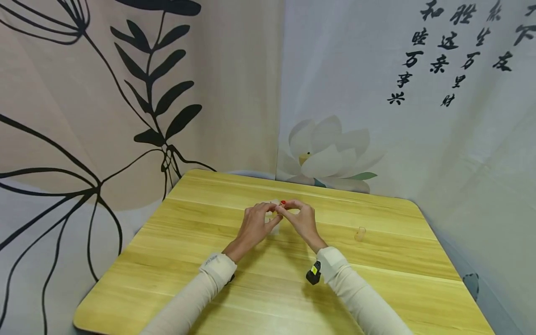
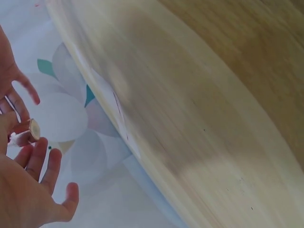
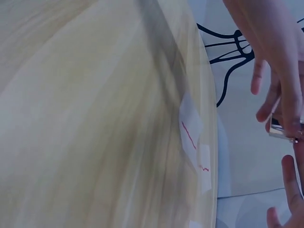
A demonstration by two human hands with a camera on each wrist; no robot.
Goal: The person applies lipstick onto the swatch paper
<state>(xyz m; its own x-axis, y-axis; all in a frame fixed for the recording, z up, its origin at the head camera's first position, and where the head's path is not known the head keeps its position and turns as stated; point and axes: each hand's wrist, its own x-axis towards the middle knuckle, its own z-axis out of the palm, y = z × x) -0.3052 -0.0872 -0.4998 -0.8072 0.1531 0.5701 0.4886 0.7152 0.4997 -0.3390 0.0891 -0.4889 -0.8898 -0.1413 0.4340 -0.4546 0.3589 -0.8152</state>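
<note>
Over the middle of the table, both hands meet at the fingertips around a small red-tipped object [image 1: 283,203]. My left hand [image 1: 255,224] reaches in from the left and pinches it with thumb and fingers. From the other side, my right hand [image 1: 303,222] pinches it too. The left wrist view shows a pale round end of the object [image 2: 34,130] between the hands. In the right wrist view a shiny, glassy edge of the object [image 3: 283,136] shows. Fingers cover most of it, and I cannot tell its kind.
Just below the hands lies white paper [image 1: 274,230]; the right wrist view shows red marks on a paper piece [image 3: 188,130] and on a strip [image 3: 204,166]. A thin, see-through, orange-edged item [image 1: 360,233] lies to the right on the wooden table [image 1: 201,214]. Printed curtains [image 1: 238,83] hang behind.
</note>
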